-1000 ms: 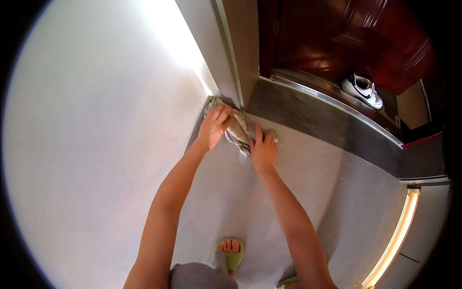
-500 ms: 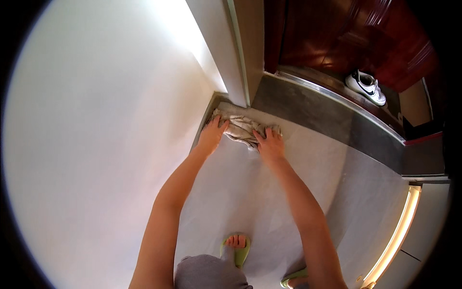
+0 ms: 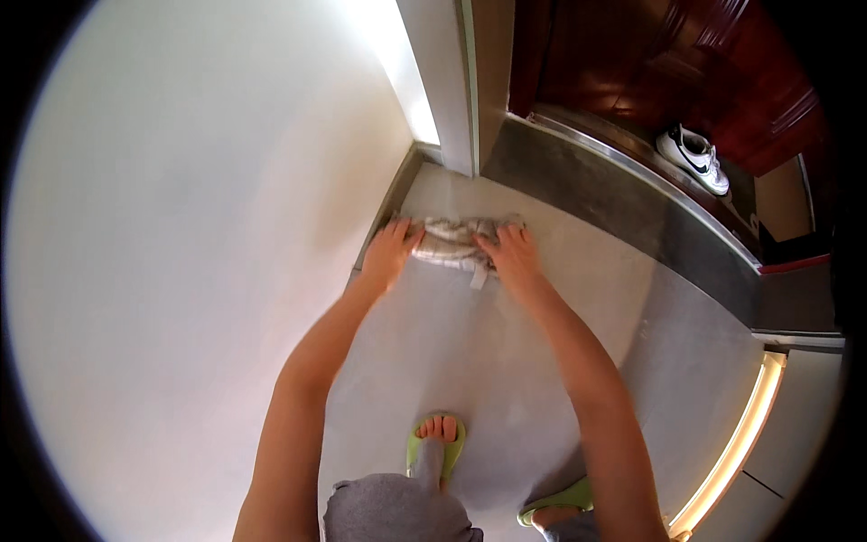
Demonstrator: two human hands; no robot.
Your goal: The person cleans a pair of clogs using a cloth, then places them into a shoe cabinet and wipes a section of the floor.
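A crumpled, pale cleaning cloth with darker stains lies on the grey floor, bunched into a band running left to right. At its left end, beside the skirting, my left hand presses down with the fingers curled onto the cloth. My right hand grips the other end, its thumb pointing in toward the middle. A small light tag or flap sticks out from the near edge by the right thumb. Both arms reach straight forward, and the hands hide the ends of the cloth.
A white wall with grey skirting runs along the left. Ahead are a door frame, a dark raised step and a red-brown door. A white shoe rests by the door. My feet wear green slippers.
Both hands have drawn the cloth back from the corner by the door frame, toward me. It is now bunched into a narrower band, and more floor shows beyond it.
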